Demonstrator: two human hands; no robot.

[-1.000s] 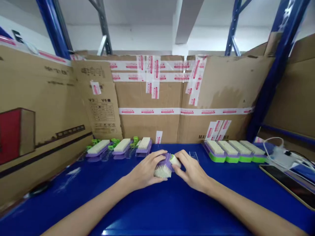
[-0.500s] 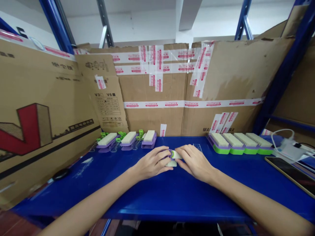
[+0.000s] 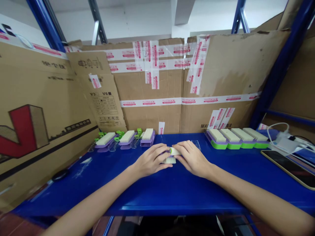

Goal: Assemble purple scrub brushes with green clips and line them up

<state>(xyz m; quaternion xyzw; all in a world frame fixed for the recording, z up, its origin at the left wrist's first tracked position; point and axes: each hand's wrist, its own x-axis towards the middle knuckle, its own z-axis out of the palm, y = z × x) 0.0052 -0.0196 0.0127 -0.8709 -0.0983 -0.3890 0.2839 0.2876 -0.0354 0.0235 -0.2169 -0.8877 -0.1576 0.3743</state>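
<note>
In the head view, the left hand curls around a purple brush, its fingers over the top and its thumb low against the bristles; the right hand, just beside it, pinches a white rounded piece with a green end between thumb and fingertips; the brush sits in the gap between the two hands, above the blue table, and the white piece lies against its purple side; the left hand's wrapped grip seems meant to steady the brush, while the right hand's lighter pinch would suit guiding a small part; the fingers cover most of the place where the two meet, so I cannot tell whether they are joined

Beyond the left hand and to its left, three purple brushes stand apart, bristles up, with green pieces among them; that spacing probably makes each one easy to take up singly; beyond the right hand and to its right, four green-based brushes stand side by side, bristles up, as if grouped apart from the others; a clear plastic piece lies just past the right hand's knuckles, and a phone lies farther to that hand's right
</note>
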